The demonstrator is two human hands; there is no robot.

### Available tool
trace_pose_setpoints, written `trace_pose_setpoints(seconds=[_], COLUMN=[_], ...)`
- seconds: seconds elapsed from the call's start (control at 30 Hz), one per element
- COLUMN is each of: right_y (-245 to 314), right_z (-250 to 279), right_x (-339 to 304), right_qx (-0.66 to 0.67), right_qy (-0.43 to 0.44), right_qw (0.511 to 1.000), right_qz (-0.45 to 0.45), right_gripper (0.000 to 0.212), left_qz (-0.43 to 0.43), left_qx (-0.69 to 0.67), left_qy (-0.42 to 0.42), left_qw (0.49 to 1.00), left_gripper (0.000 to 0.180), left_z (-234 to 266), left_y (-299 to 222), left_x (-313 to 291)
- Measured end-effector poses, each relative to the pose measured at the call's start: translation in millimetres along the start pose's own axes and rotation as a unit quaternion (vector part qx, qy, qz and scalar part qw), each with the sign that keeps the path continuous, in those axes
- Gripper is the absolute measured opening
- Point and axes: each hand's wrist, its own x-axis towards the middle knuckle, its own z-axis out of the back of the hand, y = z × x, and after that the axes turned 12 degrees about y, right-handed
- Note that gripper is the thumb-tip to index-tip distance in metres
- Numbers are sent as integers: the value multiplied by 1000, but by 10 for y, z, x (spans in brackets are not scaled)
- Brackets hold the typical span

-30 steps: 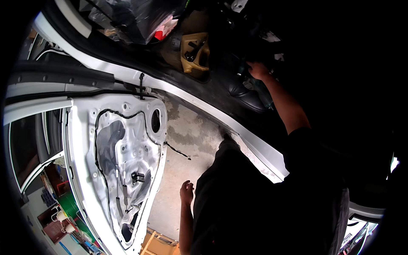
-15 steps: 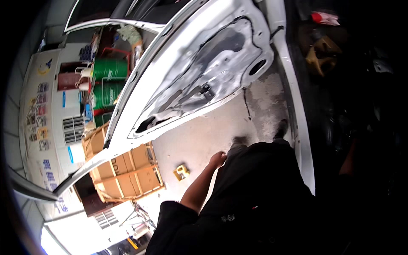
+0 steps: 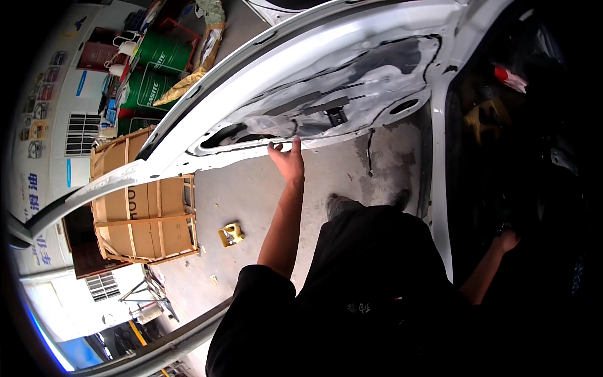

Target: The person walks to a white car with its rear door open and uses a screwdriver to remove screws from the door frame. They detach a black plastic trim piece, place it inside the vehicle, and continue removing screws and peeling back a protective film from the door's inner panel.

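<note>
A white car door stands swung out on my left, its inner trim off, so bare metal, dark openings and black sealant lines show. My left hand is at the door's edge, thumb and fingers apart; whether the fingertips touch the metal is unclear. Over on the right, my right hand reaches into the dark car interior with its fingers curled. A small shiny part glints beside those fingers; what they hold, if anything, is lost in the dark. A short black cable hangs below the door near its hinge side.
The white door sill runs along my right side. A yellow jug stands on the floor, near a wood-framed cardboard crate. Green drums stand at the far left. A red-and-white item lies inside the car.
My left hand has risen from beside my leg to the door's edge, and its fingers have spread. My right hand has come into view in the car. The view has shifted.
</note>
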Motion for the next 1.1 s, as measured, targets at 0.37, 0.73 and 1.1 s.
trace_pose_setpoints(seconds=[0.37, 0.73, 1.1], right_y=[156, -407, -520], right_z=[-1276, -2141, -1765], right_x=[-2756, -4022, -3299], right_qx=[-42, -329, -452], right_qy=[470, 530, 538], right_qw=[868, 674, 613], right_qz=[153, 396, 361], right_gripper=[39, 24, 31], left_qz=[-123, 156, 172], left_qx=[-97, -161, -344], left_qy=[347, 515, 646], left_qw=[925, 827, 659], left_gripper=[30, 67, 46], left_z=[387, 420, -281], left_y=[236, 1359, 516], left_x=[623, 848, 743])
